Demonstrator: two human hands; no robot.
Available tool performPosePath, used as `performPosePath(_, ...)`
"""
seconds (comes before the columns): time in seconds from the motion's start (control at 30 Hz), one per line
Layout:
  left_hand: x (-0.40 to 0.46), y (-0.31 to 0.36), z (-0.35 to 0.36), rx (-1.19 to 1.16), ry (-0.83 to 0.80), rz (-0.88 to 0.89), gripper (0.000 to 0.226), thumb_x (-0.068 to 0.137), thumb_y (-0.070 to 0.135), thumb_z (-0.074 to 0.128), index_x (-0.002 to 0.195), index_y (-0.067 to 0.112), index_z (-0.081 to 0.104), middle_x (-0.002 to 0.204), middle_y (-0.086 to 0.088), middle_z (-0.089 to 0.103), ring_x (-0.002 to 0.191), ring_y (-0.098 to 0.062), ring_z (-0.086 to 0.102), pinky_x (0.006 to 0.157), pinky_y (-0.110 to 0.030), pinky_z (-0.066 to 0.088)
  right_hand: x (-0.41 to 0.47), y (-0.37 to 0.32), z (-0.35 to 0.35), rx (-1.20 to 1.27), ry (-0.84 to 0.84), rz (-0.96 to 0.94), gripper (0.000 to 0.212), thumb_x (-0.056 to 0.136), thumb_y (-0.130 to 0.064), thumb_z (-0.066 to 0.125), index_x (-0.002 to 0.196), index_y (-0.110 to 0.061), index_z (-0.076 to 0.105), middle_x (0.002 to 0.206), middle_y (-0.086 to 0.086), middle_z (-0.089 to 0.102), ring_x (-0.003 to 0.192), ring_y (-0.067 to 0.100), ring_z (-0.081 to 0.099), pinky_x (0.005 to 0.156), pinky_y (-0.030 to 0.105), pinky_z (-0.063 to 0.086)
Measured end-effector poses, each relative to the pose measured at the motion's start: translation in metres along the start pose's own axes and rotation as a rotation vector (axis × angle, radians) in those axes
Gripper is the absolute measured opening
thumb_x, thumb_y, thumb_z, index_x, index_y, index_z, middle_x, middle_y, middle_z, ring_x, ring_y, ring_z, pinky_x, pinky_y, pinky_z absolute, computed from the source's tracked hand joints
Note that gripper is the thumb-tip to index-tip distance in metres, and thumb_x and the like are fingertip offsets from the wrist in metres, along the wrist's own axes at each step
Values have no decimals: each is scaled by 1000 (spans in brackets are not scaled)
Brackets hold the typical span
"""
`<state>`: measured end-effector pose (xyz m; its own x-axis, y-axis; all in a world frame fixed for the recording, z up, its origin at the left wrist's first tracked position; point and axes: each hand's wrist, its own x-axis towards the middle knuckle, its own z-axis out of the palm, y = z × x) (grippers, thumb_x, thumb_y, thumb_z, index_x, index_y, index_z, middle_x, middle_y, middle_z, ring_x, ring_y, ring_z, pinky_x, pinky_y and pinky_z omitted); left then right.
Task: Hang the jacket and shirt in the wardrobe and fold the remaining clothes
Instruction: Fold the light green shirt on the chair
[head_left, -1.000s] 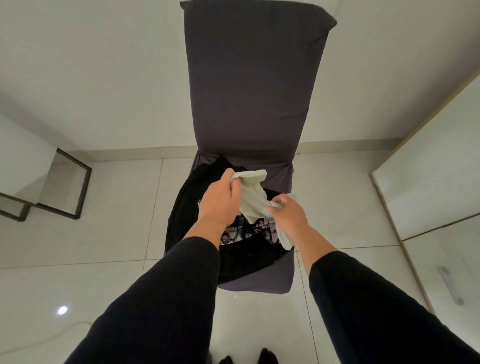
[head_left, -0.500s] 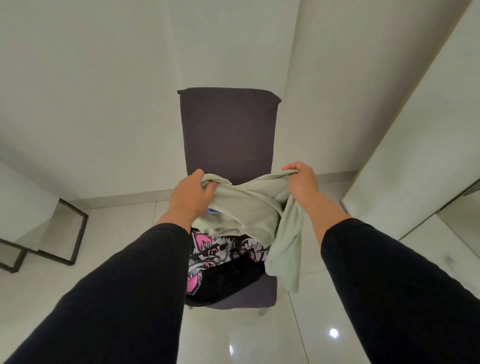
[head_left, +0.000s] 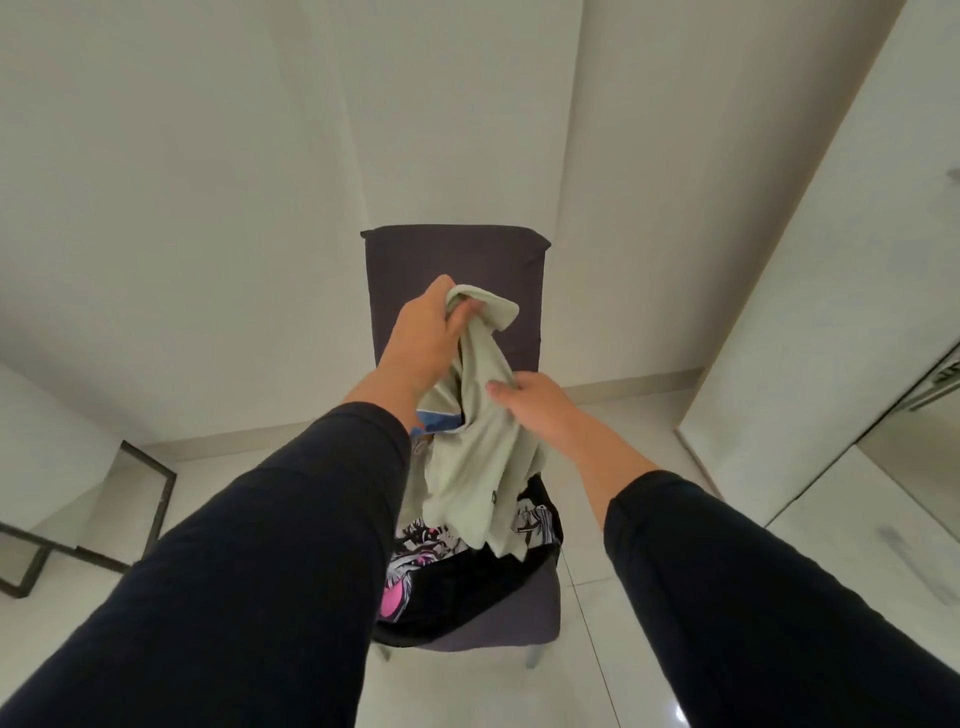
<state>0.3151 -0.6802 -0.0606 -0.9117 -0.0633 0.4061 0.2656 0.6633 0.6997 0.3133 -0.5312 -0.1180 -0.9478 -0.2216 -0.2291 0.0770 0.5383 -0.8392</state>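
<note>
Gripping the pale green shirt (head_left: 475, 457) by its top edge, your left hand (head_left: 423, 343) is holding it up over the dark grey chair (head_left: 457, 260); your right hand (head_left: 535, 405) is pinching the fabric lower down, and the shirt's hem is trailing onto the black printed garment (head_left: 467, 587) lying on the seat

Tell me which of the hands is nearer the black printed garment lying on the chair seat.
Right. The right hand holds the pale green shirt lower down, closer above the black printed garment; the left hand grips the shirt's top, higher up.
</note>
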Motion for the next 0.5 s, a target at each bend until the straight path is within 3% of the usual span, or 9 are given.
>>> performPosePath(0.07, 0, -12, -12, 134, -116, -58, 40, 87, 42, 63, 89, 11, 38, 71, 2, 47, 65, -16, 44, 58, -29, 35, 1, 1, -10, 36, 138, -36, 27, 96, -34, 48, 90, -10, 60, 90, 11, 62, 88, 28, 61, 75, 35, 45)
performPosePath(0.13, -6, -27, -22, 331, -318, -122, 52, 75, 37, 77, 98, 12, 38, 86, -3, 53, 76, -20, 51, 66, -34, 42, 3, 2, -22, -40, 201, -104, 25, 93, -33, 55, 79, -13, 52, 75, 5, 50, 75, 22, 50, 63, 32, 34)
performPosePath(0.23, -17, -48, -29, 541, -398, -172, 56, 71, 14, 77, 118, 17, 47, 111, -11, 60, 99, -31, 57, 87, -43, 49, 1, 0, -32, -275, 68, -144, 44, 75, -53, 71, 69, -20, 44, 67, -6, 44, 65, 15, 45, 61, 30, 33)
performPosePath(0.3, -23, -54, -31, 627, -361, -186, 42, 78, 14, 69, 119, 21, 60, 115, -9, 64, 107, -30, 58, 93, -40, 48, -1, -6, -32, -551, -81, -138, 43, 68, -60, 73, 80, -24, 53, 77, -10, 54, 75, 13, 53, 70, 30, 42)
performPosePath(0.4, -31, -62, -30, 649, -316, -212, 25, 86, 17, 60, 110, 16, 68, 108, -10, 66, 104, -29, 59, 90, -38, 48, 1, -10, -28, -852, -90, -173, 31, 87, -44, 60, 105, -19, 65, 107, 0, 63, 102, 22, 59, 88, 36, 47)
performPosePath(0.5, -39, -66, -28, 346, -230, -265, 27, 87, 6, 48, 111, 9, 61, 107, -13, 62, 100, -30, 56, 83, -34, 43, 1, -16, -28, -754, 45, -197, 22, 95, -20, 43, 100, -14, 64, 110, 5, 62, 105, 27, 56, 85, 32, 44)
